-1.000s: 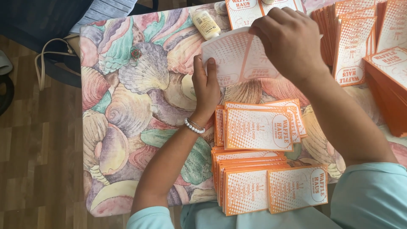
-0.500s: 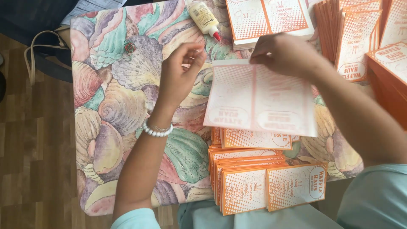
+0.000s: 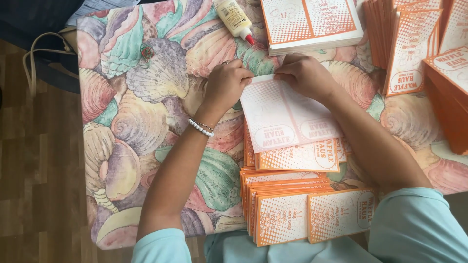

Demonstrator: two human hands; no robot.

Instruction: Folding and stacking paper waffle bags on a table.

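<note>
**Both hands on printed sheet, top edge**

Bench (image 3: 146,122) covered with a cloth in a pastel seashell pattern; dark wood floor (image 3: 34,170) at left. Left hand (image 3: 226,83) and right hand (image 3: 304,75) each pinch the far edge of a pale orange-and-white printed sheet (image 3: 285,114), fingers pressed together on it. Sheet lies flat near the bench centre, overlapping a stack of orange folded cards (image 3: 292,204) on the near side. Glue bottle (image 3: 235,18) with red tip lies just beyond the hands. More flat sheets (image 3: 312,24) beside it; further card stacks (image 3: 414,48) at right.
</note>
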